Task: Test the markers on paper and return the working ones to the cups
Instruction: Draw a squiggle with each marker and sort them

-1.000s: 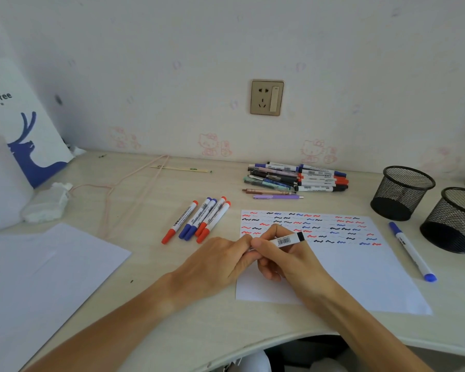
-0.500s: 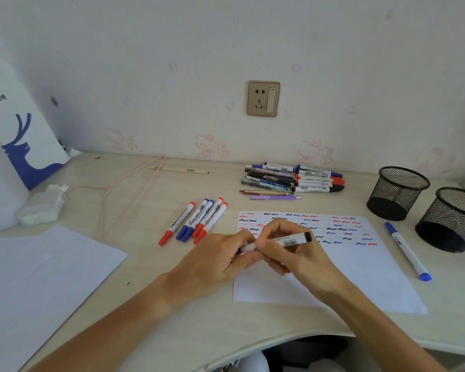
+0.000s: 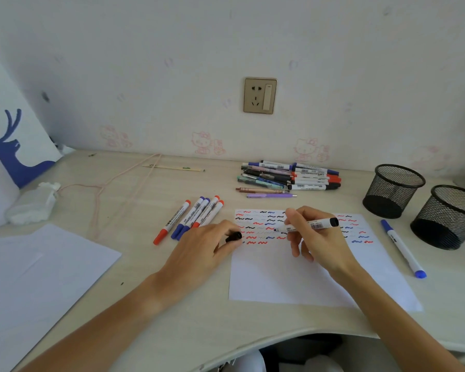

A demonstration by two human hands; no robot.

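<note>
Your desk (image 3: 172, 312) runs pale and wide under everything, with a blank white sheet (image 3: 30, 285) lying at its left edge and a white bag with a blue deer (image 3: 16, 138) leaning against the wall beyond it. In front of you lies the test paper (image 3: 293, 280), its upper part covered in rows of red, blue and black squiggles, its lower part bare. Two black mesh cups (image 3: 395, 189) stand at the right, the nearer one (image 3: 448, 216) just beside the other and closer to you; I cannot tell whether either holds anything. Your left hand (image 3: 199, 253) rests at the paper's left edge with its fingers curled round a small black cap (image 3: 234, 236). Your right hand (image 3: 314, 237) grips a white marker with a black end (image 3: 309, 225), thumb and fingers pinching the barrel, the uncapped tip pointing left and sitting at or just above the squiggle rows. A heap of pens and markers (image 3: 287, 177) lies behind the paper near the wall. Five red- and blue-capped markers (image 3: 191, 218) lie side by side just left of the paper, close to your left hand. One blue-capped marker (image 3: 403, 248) lies alone between the paper's right edge and the nearer cup. A wall socket (image 3: 259, 95) sits above the heap.
</note>
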